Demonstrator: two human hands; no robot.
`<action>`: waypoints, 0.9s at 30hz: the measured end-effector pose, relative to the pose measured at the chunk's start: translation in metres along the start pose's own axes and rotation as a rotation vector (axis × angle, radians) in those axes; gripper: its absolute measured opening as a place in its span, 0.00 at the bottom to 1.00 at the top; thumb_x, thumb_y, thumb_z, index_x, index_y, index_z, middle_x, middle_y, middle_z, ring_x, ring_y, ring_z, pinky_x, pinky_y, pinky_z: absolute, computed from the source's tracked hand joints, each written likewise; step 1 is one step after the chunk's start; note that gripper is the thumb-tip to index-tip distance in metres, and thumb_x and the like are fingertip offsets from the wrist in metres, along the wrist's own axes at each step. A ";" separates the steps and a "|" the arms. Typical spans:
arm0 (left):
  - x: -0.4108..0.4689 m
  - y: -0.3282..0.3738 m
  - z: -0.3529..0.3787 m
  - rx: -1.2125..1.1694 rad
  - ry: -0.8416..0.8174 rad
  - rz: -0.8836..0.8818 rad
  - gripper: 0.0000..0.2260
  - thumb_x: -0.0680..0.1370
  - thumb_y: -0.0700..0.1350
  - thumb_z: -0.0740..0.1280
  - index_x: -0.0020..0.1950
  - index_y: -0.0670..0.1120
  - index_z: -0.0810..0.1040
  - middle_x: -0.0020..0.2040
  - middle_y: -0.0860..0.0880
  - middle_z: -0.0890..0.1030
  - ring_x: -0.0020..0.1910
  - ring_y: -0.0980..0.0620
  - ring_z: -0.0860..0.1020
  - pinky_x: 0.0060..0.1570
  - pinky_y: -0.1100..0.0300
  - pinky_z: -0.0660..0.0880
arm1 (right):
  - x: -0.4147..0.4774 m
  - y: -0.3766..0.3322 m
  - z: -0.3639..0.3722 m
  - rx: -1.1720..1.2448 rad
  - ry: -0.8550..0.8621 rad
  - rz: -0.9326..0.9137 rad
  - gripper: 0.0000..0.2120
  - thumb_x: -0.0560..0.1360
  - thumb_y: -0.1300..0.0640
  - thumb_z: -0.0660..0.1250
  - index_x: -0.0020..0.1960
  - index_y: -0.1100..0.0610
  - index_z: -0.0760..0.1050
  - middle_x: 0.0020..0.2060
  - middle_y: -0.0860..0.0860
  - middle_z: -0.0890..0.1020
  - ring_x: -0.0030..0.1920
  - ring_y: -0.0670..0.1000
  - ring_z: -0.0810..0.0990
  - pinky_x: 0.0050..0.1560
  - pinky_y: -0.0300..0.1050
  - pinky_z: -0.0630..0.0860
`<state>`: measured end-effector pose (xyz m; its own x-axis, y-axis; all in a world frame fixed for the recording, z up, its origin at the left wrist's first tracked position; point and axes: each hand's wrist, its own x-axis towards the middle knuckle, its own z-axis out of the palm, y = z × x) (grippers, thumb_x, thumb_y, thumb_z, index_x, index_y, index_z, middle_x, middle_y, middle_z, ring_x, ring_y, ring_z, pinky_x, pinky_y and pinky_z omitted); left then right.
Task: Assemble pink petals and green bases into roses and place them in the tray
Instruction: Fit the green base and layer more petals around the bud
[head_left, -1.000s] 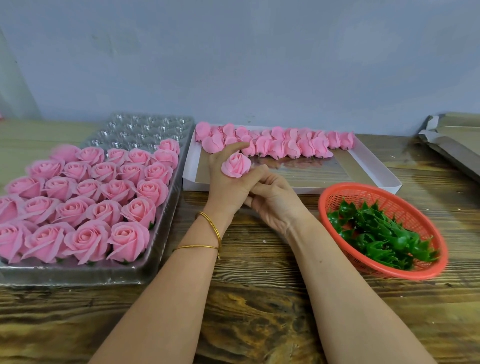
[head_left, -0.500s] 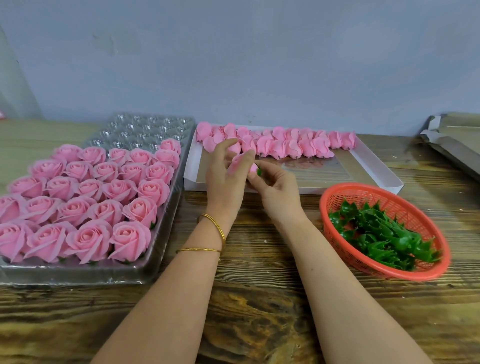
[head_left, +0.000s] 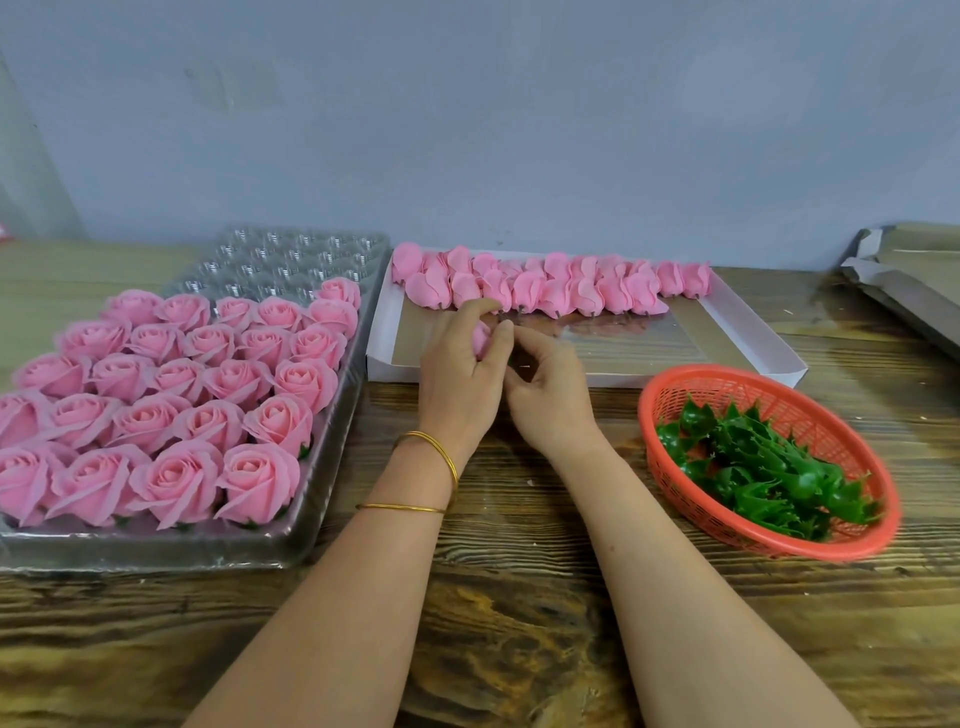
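Now left hand (head_left: 457, 369) and right hand (head_left: 550, 395) pinch one pink bud (head_left: 480, 338) between curled fingers (head_left: 467, 310); it seems soft, so hold its base.

petal bud (head_left: 480, 338) mostly hidden in my grip | pink petals (head_left: 550, 288) rowed far centre | green bases (head_left: 763, 473) heaped right | roses (head_left: 171, 410) upright in tray (head_left: 291, 254) left

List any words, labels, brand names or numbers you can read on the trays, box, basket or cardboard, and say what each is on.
No readable text anywhere in this view.
Clear tray: no label or number.
White box: plain.
Orange basket: no brand mark.
Cardboard at far right: no print visible.
Pink bud held by the left hand: unmarked.
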<state>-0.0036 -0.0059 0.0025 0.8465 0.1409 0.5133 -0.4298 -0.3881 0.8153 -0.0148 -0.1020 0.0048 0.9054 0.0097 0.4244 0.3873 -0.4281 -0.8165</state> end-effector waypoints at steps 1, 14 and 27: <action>0.000 0.000 0.000 0.002 -0.006 -0.004 0.09 0.79 0.45 0.65 0.59 0.47 0.78 0.52 0.48 0.79 0.53 0.52 0.76 0.50 0.69 0.70 | 0.000 0.000 0.000 0.004 0.002 0.002 0.11 0.75 0.69 0.65 0.53 0.60 0.81 0.44 0.56 0.84 0.48 0.57 0.81 0.53 0.60 0.76; 0.001 0.004 0.000 0.073 0.008 0.020 0.02 0.74 0.38 0.70 0.46 0.41 0.80 0.46 0.43 0.79 0.49 0.49 0.75 0.48 0.65 0.70 | 0.001 -0.001 -0.001 0.204 0.047 0.108 0.20 0.71 0.73 0.67 0.56 0.54 0.70 0.41 0.49 0.82 0.44 0.46 0.82 0.49 0.43 0.79; 0.000 0.009 -0.004 0.064 0.026 0.017 0.04 0.75 0.34 0.66 0.39 0.38 0.76 0.40 0.44 0.76 0.45 0.46 0.74 0.45 0.59 0.68 | 0.001 -0.006 -0.004 0.455 -0.001 0.202 0.13 0.72 0.76 0.66 0.51 0.62 0.72 0.38 0.53 0.83 0.36 0.42 0.82 0.41 0.35 0.78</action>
<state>-0.0089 -0.0058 0.0113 0.8302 0.1572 0.5348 -0.4228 -0.4477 0.7879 -0.0165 -0.1029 0.0115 0.9703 -0.0318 0.2397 0.2403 0.0163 -0.9706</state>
